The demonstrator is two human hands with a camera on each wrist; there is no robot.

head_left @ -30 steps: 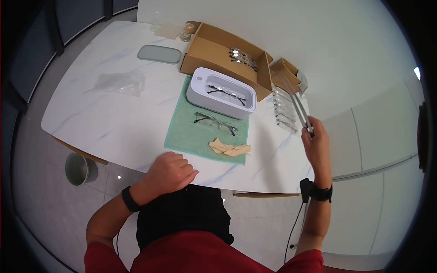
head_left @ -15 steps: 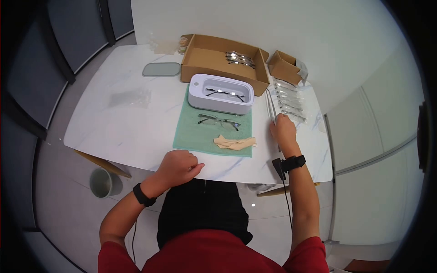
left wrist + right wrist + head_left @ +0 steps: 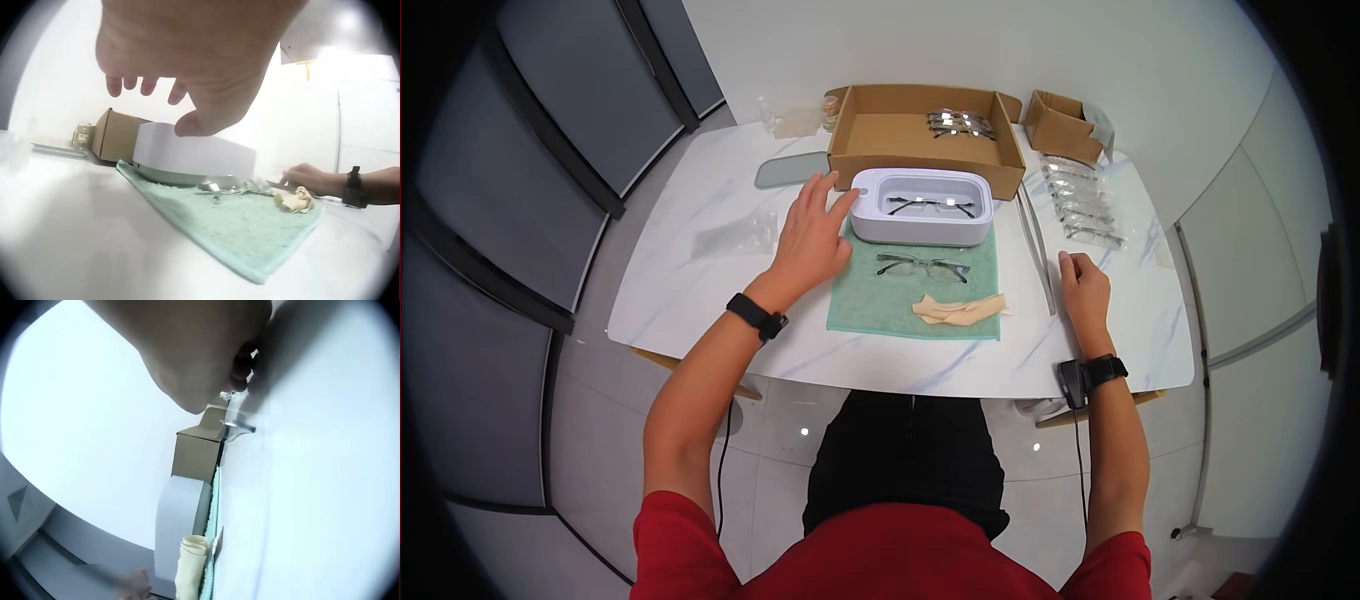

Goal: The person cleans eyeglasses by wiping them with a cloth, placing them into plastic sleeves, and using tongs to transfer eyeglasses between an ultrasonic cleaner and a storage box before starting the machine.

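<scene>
While the left hand (image 3: pixel 812 240) is hovering off the left end of the lilac-white ultrasonic cleaner (image 3: pixel 920 232), everything seems to be hinging on the slim margin between forefinger and round button (image 3: pixel 863 191). And look how it's lying! The cleaner is sitting across the back of the green towel (image 3: pixel 860 300), its long axis running side to side, button end facing the left hand. That's clearly the nearer of the two hands, its fingers spreading and grasping nothing; whether a fingertip is brushing the casing, I can't tell. Over on the other flank, the right hand (image 3: pixel 1086 290) is hanging low over the surface (image 3: pixel 1140 335), fingers curling loosely, gripping nothing, and from there the cleaner is lying forward and to the left. Long tweezers (image 3: pixel 1038 250) are resting in between, pointing away from the person, roughly square to the cleaner. Inside it, thin-framed eyeglasses (image 3: pixel 930 203) are following that crosswise line; a second pair (image 3: pixel 922 266) is lying in front, a beige cloth (image 3: pixel 960 310) sitting nearer the person.
</scene>
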